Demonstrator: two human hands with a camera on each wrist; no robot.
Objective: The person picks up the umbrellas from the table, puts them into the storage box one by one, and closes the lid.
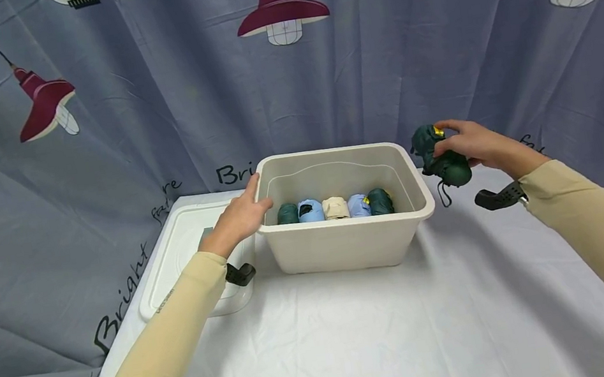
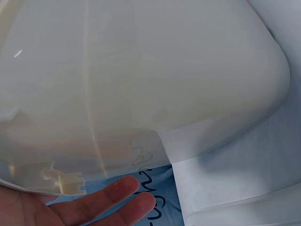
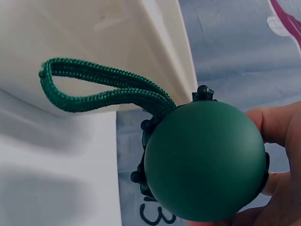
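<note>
A compact folding umbrella (image 1: 452, 167) in dark green is held in my right hand (image 1: 475, 141), just off the right end of a cream plastic storage box (image 1: 339, 244). In the right wrist view, the umbrella's round handle end (image 3: 205, 161) faces the camera and its wrist strap (image 3: 108, 89) loops out to the side. At the box's left rim, my left hand (image 1: 239, 220) touches with extended fingers, and its thumb lies over the edge. Straight fingers (image 2: 113, 195) show outside the box wall in the left wrist view. Several rolled bundles, including a cream one (image 1: 336, 208), stand in a row inside.
A white lid (image 1: 192, 230) lies left of the box, partly under my left forearm. White cloth covers the table (image 1: 347, 343). Behind it hangs a grey-blue curtain (image 1: 174, 103) printed with red lamps and lettering.
</note>
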